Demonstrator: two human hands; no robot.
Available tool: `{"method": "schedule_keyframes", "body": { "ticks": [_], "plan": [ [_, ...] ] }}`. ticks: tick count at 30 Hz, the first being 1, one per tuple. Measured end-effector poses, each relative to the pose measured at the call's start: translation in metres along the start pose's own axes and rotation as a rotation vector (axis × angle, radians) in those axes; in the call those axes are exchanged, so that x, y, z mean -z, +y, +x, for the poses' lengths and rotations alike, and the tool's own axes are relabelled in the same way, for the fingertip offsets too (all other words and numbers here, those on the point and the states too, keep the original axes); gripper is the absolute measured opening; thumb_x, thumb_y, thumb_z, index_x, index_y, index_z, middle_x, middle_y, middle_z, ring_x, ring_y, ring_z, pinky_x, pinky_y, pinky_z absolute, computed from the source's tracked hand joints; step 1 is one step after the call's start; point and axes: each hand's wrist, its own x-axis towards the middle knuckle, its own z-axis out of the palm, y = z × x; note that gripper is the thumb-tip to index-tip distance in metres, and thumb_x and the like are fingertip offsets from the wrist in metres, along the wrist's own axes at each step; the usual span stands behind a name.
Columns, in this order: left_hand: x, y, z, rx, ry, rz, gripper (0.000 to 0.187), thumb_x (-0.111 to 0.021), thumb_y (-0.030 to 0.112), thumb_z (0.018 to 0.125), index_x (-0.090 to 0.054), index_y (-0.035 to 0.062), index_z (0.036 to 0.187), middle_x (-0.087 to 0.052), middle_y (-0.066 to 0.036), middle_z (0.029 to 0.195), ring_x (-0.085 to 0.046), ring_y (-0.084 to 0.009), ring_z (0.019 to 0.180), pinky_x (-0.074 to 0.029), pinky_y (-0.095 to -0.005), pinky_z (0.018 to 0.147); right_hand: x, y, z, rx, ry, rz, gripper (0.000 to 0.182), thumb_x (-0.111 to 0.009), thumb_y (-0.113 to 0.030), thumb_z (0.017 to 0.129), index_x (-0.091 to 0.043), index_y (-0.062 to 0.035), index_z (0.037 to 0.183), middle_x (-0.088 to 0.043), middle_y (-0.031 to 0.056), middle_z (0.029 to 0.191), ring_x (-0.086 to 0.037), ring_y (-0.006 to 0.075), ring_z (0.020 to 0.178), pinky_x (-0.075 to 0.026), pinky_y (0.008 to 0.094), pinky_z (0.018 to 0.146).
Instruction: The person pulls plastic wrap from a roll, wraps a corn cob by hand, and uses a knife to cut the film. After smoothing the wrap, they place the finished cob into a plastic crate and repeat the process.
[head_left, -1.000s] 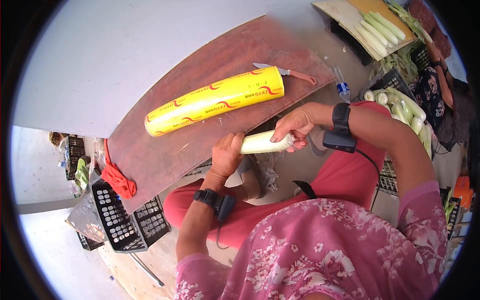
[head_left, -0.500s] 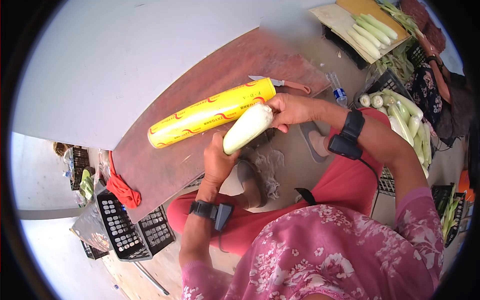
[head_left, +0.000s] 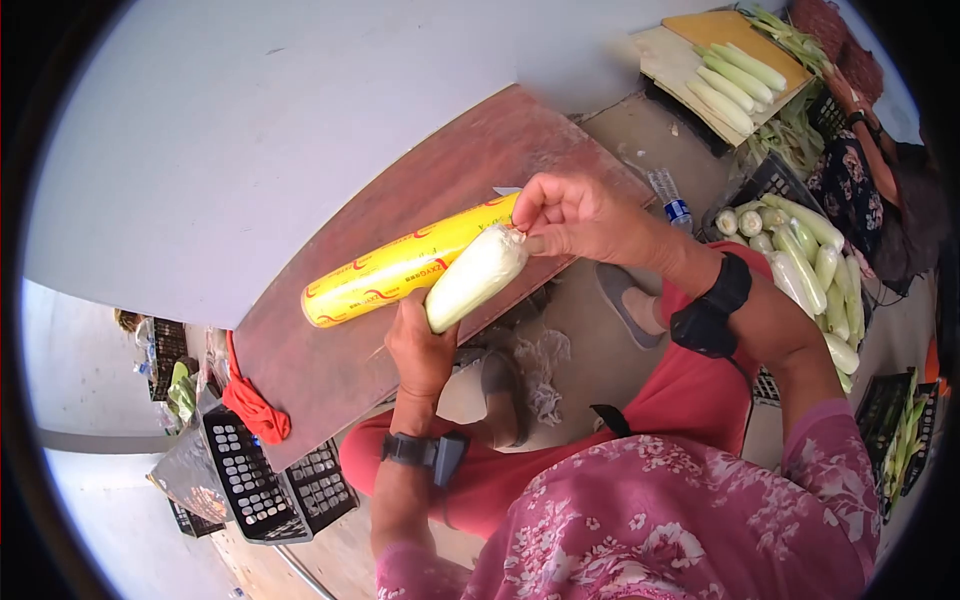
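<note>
A pale green ear of corn (head_left: 478, 278), still in its inner husk, lies slantwise between my hands above the near edge of the table. It has a shiny surface like clear film. My left hand (head_left: 420, 345) is wrapped round its lower end. At its upper, whitish end, the thumb and forefinger of my right hand (head_left: 570, 215) pinch the tip, with the other fingers curled. Right behind the corn lies a yellow roll of cling film (head_left: 385, 265) with red print. A knife blade (head_left: 507, 190) shows beside my right hand, which hides its handle.
Ears of corn fill a crate (head_left: 800, 240) at right. More lie on a board (head_left: 735, 85) at the back, near another person's arm (head_left: 875, 150). A water bottle (head_left: 672, 200) stands beyond the red table (head_left: 330, 375). A red cloth (head_left: 255, 408) hangs over black crates (head_left: 245, 470) at left.
The corn and both my hands have moved slightly left in view. My right hand has turned at the corn's tip, its fingers lifted more, and now covers the knife handle. The view has shifted a little.
</note>
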Motion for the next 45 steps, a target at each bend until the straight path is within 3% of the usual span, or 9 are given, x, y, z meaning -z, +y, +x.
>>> {"method": "schedule_keyframes", "body": {
  "ticks": [8,14,17,23,26,35,38,41,45],
  "plan": [
    [-0.012,-0.005,0.009,-0.109,0.111,0.118,0.043,-0.078,0.006,0.068,-0.057,0.0039,0.106,-0.062,-0.015,0.086,-0.064,-0.0364,0.079,-0.051,-0.0415,0.067,-0.007,0.004,0.007,0.026,0.114,-0.293,0.018,-0.069,-0.008,0.088,-0.052,-0.0043,0.094,-0.055,-0.0013,0.087,-0.053,0.0032,0.08,-0.047,0.0203,0.067],
    [-0.014,0.003,0.012,-0.023,0.062,0.036,0.043,-0.078,0.005,0.068,-0.056,0.0024,0.106,-0.064,-0.017,0.088,-0.064,-0.037,0.081,-0.052,-0.0414,0.069,-0.005,0.014,0.012,0.121,0.28,-0.44,0.017,-0.067,-0.013,0.087,-0.058,0.0013,0.089,-0.061,0.0056,0.075,-0.058,0.012,0.071,-0.048,0.0295,0.064],
    [-0.015,0.01,0.012,0.11,-0.042,-0.081,0.042,-0.078,0.007,0.07,-0.056,0.0009,0.106,-0.065,-0.019,0.092,-0.065,-0.0369,0.084,-0.052,-0.0391,0.072,-0.002,0.02,0.014,0.085,0.27,-0.393,0.011,-0.057,-0.006,0.095,-0.046,-0.0044,0.093,-0.052,-0.0005,0.084,-0.05,0.0043,0.075,-0.047,0.0211,0.065],
    [-0.021,0.017,0.016,0.358,-0.069,-0.396,0.038,-0.077,0.012,0.075,-0.057,0.0,0.105,-0.067,-0.019,0.093,-0.068,-0.0281,0.084,-0.052,-0.0345,0.077,0.0,0.001,0.012,-0.046,0.213,-0.152,0.008,-0.054,-0.007,0.097,-0.045,-0.0051,0.096,-0.056,0.004,0.086,-0.056,0.0071,0.071,-0.048,0.0213,0.063],
    [-0.018,0.019,0.019,0.364,-0.053,-0.415,0.038,-0.078,0.013,0.075,-0.057,0.0001,0.105,-0.068,-0.018,0.093,-0.068,-0.0257,0.084,-0.052,-0.0345,0.078,-0.005,0.004,0.012,-0.022,0.259,-0.062,0.012,-0.058,-0.01,0.094,-0.049,-0.0013,0.094,-0.056,0.0013,0.076,-0.056,0.0054,0.064,-0.047,0.0215,0.056],
    [-0.018,0.016,0.017,0.164,0.101,-0.125,0.044,-0.078,0.005,0.069,-0.057,0.0024,0.108,-0.065,-0.019,0.09,-0.066,-0.0373,0.083,-0.052,-0.0388,0.075,-0.013,-0.001,0.01,0.123,0.224,-0.009,0.021,-0.067,-0.007,0.088,-0.05,-0.0012,0.099,-0.055,0.0015,0.08,-0.055,0.0058,0.068,-0.05,0.0219,0.062],
    [-0.017,0.012,0.019,0.084,0.144,-0.033,0.047,-0.08,0.004,0.067,-0.057,0.0029,0.109,-0.065,-0.019,0.091,-0.065,-0.038,0.083,-0.052,-0.0403,0.073,-0.011,0.008,0.011,0.258,0.263,-0.273,0.02,-0.069,-0.007,0.086,-0.053,-0.0013,0.098,-0.06,0.0033,0.08,-0.059,0.0082,0.07,-0.051,0.0241,0.063],
    [-0.016,0.012,0.022,0.051,0.148,0.005,0.048,-0.08,0.004,0.067,-0.057,0.0033,0.109,-0.065,-0.019,0.091,-0.065,-0.0388,0.083,-0.052,-0.0411,0.072,-0.015,0.006,0.008,0.273,0.294,-0.455,0.019,-0.065,-0.001,0.089,-0.051,-0.0025,0.101,-0.056,-0.0001,0.082,-0.054,0.0015,0.072,-0.045,0.0176,0.06],
    [-0.016,0.013,0.022,0.045,0.148,0.019,0.048,-0.08,0.004,0.066,-0.057,0.0033,0.109,-0.065,-0.019,0.091,-0.065,-0.0386,0.083,-0.052,-0.0409,0.072,-0.02,-0.001,0.009,0.174,0.356,-0.417,0.012,-0.063,-0.004,0.092,-0.053,-0.0017,0.098,-0.057,-0.0005,0.079,-0.054,0.0019,0.068,-0.044,0.0182,0.056]
  ]
}}
